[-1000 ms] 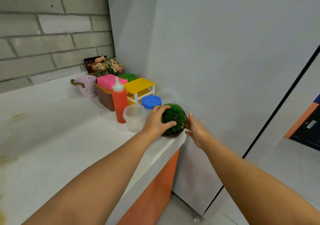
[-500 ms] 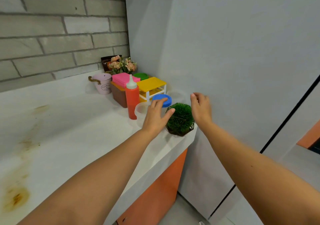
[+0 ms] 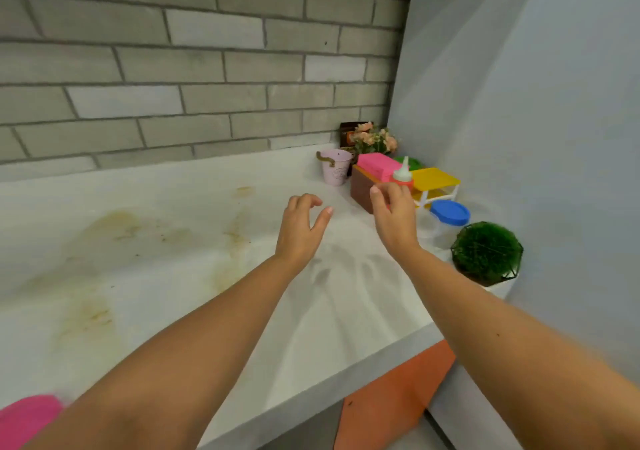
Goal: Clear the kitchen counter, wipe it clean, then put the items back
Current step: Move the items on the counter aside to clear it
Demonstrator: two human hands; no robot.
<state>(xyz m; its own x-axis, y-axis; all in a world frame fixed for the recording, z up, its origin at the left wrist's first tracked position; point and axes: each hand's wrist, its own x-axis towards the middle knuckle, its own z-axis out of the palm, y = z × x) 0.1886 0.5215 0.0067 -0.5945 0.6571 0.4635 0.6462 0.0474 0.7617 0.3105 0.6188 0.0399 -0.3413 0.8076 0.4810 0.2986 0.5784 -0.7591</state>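
Both hands hang above the white counter point(image 3: 173, 276), palms down and holding nothing. The left hand point(image 3: 299, 227) has its fingers loosely curled and its thumb spread apart from them. The right hand point(image 3: 394, 221) is relaxed with gently bent fingers, raised in front of the red squeeze bottle point(image 3: 402, 176); only the bottle's white nozzle and shoulder show above it, and whether the fingertips touch the bottle cannot be told. The counter bears yellowish-brown stains across its left and middle parts. The items stand grouped in the far right corner, between the grey brick wall point(image 3: 207, 68) and a pale grey panel point(image 3: 536, 103). A pink pail point(image 3: 335, 171) with a curled handle carries a small round label, too small to read. Just beside it is a brown box point(image 3: 362, 191) with a pink lid point(image 3: 377, 165), then a white rack with a yellow top point(image 3: 436, 177), and a green lid point(image 3: 412, 163) behind. At the back, a bunch of peach flowers point(image 3: 374, 137) stands before a dark packet point(image 3: 347, 132) whose print is blurred. Nearer the edge sit a clear tub with a blue lid point(image 3: 449, 213) and a green grass ball in a dark wire holder point(image 3: 486, 252), close to the counter's right end. A blurred pink object point(image 3: 24, 418) shows at the lower left corner. An orange cabinet front point(image 3: 391, 397) lies below the counter.
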